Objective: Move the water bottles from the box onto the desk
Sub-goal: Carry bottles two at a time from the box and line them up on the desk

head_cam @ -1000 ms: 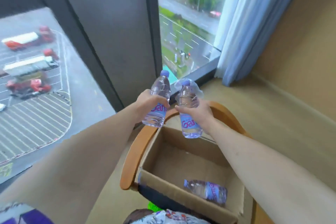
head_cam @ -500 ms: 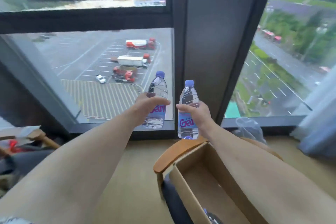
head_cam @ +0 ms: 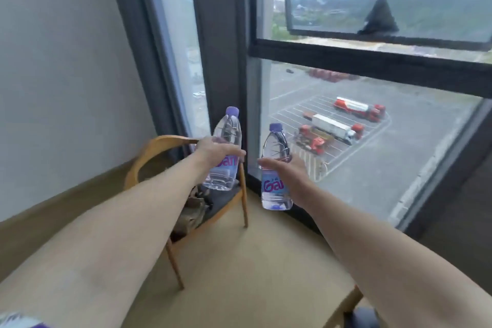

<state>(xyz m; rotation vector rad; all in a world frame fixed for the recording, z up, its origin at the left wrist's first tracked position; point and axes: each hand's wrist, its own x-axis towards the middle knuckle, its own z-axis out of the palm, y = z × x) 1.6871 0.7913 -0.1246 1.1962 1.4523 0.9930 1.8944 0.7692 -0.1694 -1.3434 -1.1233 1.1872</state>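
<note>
Left grip: wrapped round left bottle, upright.
Right grip: wrapped round right bottle, upright (purple caps).
Below left grip: wooden chair.

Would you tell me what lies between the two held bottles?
Nothing: in the head view, the left bottle and right bottle are apart, only window frame behind.

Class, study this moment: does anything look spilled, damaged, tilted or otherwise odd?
Nothing stands out. The left hand grips one capped bottle and the right hand grips another; both bottles are upright, with no spill visible. A wooden chair stands by the window.
</note>
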